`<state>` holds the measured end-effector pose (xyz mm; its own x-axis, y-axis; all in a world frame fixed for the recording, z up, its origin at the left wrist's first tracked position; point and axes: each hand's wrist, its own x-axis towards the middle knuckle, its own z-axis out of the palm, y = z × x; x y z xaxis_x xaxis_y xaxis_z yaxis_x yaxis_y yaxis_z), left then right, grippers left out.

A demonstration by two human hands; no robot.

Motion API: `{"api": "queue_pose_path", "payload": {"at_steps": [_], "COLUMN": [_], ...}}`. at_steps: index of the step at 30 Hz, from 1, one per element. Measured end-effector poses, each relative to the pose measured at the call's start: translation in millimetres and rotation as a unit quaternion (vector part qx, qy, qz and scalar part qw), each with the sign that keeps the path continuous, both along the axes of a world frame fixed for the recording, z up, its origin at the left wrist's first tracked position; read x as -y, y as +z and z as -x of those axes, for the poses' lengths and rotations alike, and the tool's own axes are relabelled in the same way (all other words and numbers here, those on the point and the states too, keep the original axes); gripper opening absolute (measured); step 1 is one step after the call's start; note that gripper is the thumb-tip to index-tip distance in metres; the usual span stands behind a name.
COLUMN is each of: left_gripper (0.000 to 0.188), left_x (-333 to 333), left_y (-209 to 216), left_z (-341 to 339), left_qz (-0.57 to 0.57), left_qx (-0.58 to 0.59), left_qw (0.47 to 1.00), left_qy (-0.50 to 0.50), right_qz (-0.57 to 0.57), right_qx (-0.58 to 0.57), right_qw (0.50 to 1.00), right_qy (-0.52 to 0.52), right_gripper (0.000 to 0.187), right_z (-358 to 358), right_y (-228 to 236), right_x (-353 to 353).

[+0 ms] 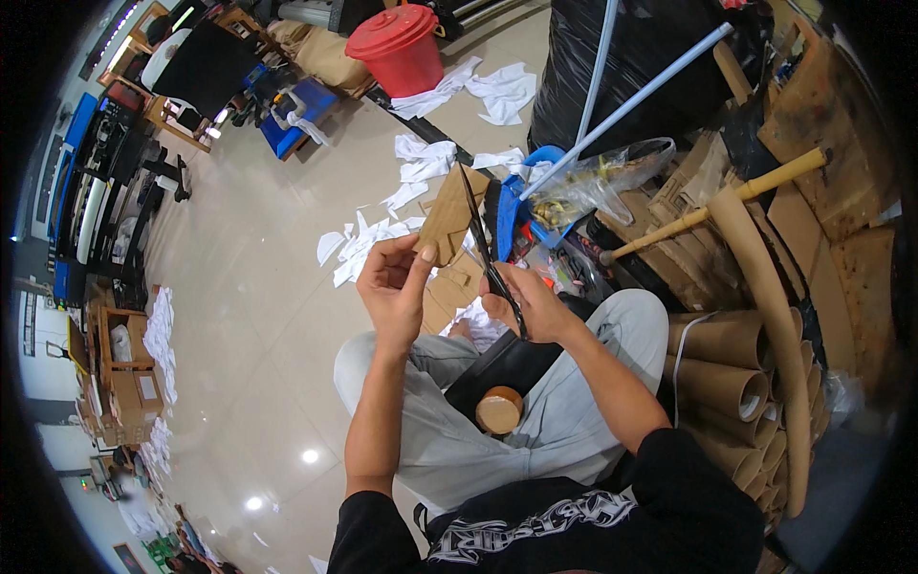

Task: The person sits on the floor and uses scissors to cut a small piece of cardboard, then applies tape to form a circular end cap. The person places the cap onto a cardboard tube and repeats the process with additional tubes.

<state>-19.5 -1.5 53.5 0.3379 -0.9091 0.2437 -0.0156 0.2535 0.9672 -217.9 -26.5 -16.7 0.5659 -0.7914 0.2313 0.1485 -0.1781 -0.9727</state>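
Observation:
My left hand (394, 292) pinches the lower edge of a brown cardboard piece (448, 212) between thumb and fingers. My right hand (537, 304) is closed round the handles of a pair of black scissors (481, 239). The blades point up and away from me, along the right edge of the cardboard; whether they touch it I cannot tell. Below my hands lie more cut cardboard pieces (448, 295). A roll of brown tape (499, 410) rests between my thighs as I sit with my legs bent.
White cloth scraps (421, 161) litter the tiled floor ahead. A red lidded bucket (397, 53) stands far off, with a big black plastic bag (636, 72) to its right. A blue dustpan (545, 225) lies ahead right. Cardboard tubes (732, 402) are stacked beside my right leg.

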Motion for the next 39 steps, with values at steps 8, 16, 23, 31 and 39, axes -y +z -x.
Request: {"api": "queue_pose_path", "payload": {"at_steps": [8,16,23,31,39], "left_gripper": [0.022,0.020,0.020,0.019,0.020], "left_x": [-1,-8,-10,-11,-11], "left_y": [12,6,6,3,3], "left_z": [-71,-94,-96,-101,-101], "left_qz": [-0.031,-0.064,-0.067,-0.068,-0.068], "left_qx": [-0.131,-0.095,-0.075,-0.074,-0.073], "left_qw": [0.989,0.984,0.983,0.981,0.982], "left_qy": [-0.062,-0.138,-0.155,-0.166,-0.163], "right_qz": [-0.006,0.009,-0.008,-0.028,0.030], "right_qx": [-0.107,-0.161,-0.152,-0.167,-0.187], "right_qw": [0.976,0.960,0.964,0.957,0.955], "right_qy": [0.191,0.227,0.217,0.234,0.228], "right_gripper": [0.048,0.056,0.042,0.050,0.054], "right_z": [27,25,27,29,29], "right_y": [19,26,33,36,31], "right_x": [16,12,12,14,16]}}
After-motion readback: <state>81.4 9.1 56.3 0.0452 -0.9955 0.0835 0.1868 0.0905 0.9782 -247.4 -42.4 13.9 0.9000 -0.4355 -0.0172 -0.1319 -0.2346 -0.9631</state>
